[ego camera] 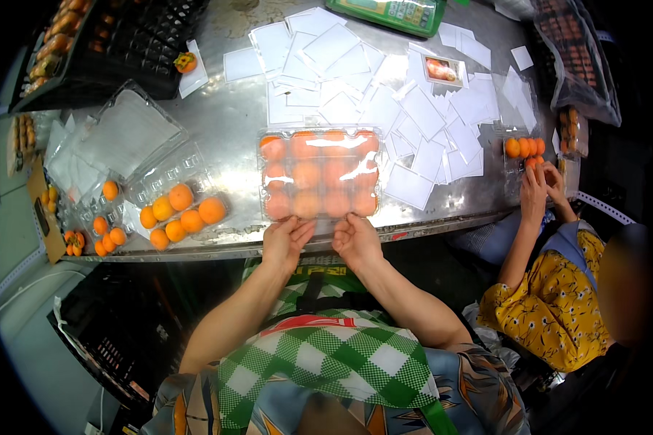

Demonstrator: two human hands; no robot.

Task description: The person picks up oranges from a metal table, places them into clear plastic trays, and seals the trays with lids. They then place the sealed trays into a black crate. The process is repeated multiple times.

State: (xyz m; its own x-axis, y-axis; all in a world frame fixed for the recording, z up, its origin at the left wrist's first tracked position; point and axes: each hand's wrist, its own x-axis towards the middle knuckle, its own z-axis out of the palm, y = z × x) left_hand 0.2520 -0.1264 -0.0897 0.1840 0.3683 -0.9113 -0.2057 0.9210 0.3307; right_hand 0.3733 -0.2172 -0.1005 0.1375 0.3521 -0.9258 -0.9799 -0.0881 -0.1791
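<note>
A lidded clear plastic clamshell box [320, 175] full of orange fruit, apparently persimmons, lies flat in front of me near the steel table's edge. Glare streaks its top. My left hand [286, 243] pinches the near rim left of the middle, thumb and fingertips at the plastic. On the same rim, farther right, my right hand [357, 240] has its fingertips closed, the other fingers curled. An open clamshell tray [163, 179] to the left holds several loose persimmons [192, 221].
White cards [326, 65] cover much of the steel table [234, 136]. A green weighing scale [402, 13] sits at the back. Black crates [125, 54] of fruit stand back left. Stacked empty plastic trays [128, 130] lie left. At right, a co-worker's hands [538, 187] touch fruit in another tray.
</note>
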